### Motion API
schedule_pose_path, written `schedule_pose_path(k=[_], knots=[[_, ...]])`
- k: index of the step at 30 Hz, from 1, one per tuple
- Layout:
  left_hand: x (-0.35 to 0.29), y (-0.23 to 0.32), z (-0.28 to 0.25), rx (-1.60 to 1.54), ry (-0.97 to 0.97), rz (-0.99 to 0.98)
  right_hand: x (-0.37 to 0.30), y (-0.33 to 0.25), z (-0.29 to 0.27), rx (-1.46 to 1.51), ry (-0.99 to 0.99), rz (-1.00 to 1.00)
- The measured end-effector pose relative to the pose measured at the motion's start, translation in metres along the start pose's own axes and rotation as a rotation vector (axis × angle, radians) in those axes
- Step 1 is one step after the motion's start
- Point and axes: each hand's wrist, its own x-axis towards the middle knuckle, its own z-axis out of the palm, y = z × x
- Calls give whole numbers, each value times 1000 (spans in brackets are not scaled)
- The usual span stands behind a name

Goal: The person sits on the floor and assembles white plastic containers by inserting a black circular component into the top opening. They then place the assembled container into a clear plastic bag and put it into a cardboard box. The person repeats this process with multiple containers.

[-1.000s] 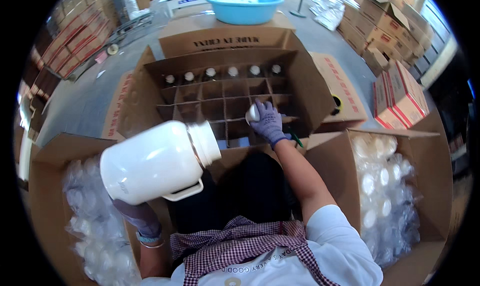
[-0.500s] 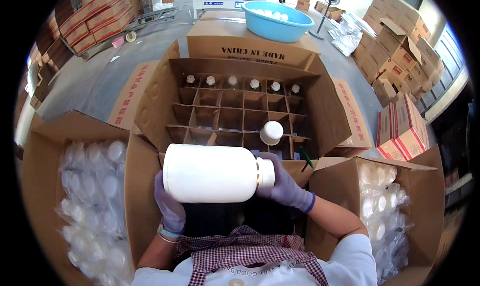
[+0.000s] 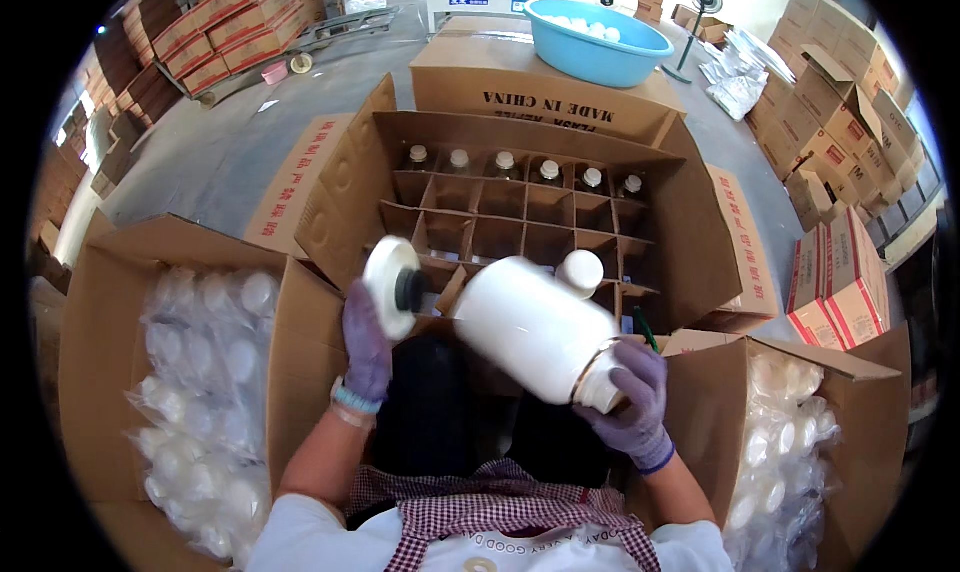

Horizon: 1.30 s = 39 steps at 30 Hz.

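Note:
Both my hands wear purple gloves. My left hand [image 3: 368,347] grips the edge of a round white base [image 3: 390,287] with a black knob-like centre, blurred by motion. My right hand [image 3: 640,402] is closed round the neck end of a large white flask body [image 3: 535,327]. This body tilts, its neck toward me and to the right, its wide end toward the base but apart from it. Beneath lies an open carton [image 3: 345,197] with cardboard dividers [image 3: 480,227]. White-capped bottles [image 3: 505,165] stand in its far row, and a white cap-like top [image 3: 580,272] shows in the near rows.
An open box [image 3: 285,352] at my left holds white parts in plastic bags [image 3: 200,372]; a similar box [image 3: 690,402] stands at my right. Beyond the carton, a blue basin [image 3: 600,57] of white pieces rests on a closed carton [image 3: 450,77]. A green object [image 3: 645,327] sits at the near right edge.
My left hand has moved away from the flask body and now holds the round base apart from it. The body has swung from level to tilted, neck nearer me. The view has shifted slightly.

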Motion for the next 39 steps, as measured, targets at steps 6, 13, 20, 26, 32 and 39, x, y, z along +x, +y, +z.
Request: schedule_pose_path(k=[6,13,20,26,32,39], knots=[[82,-83,-10,1541,-462,175,-5,35,16,469,522,709],[151,-78,36,1601,-467,359,-9,49,40,483,531,792],[357,-213,46,1596,-245,0,1,55,44,565,418,901],[379,-262,69,1533,-70,-167,-4,70,48,581,298,813],[387,-237,13,1636,-392,-75,6,64,53,807,317,843],[298,-44,44,1180,52,497,7,57,63,736,437,714]])
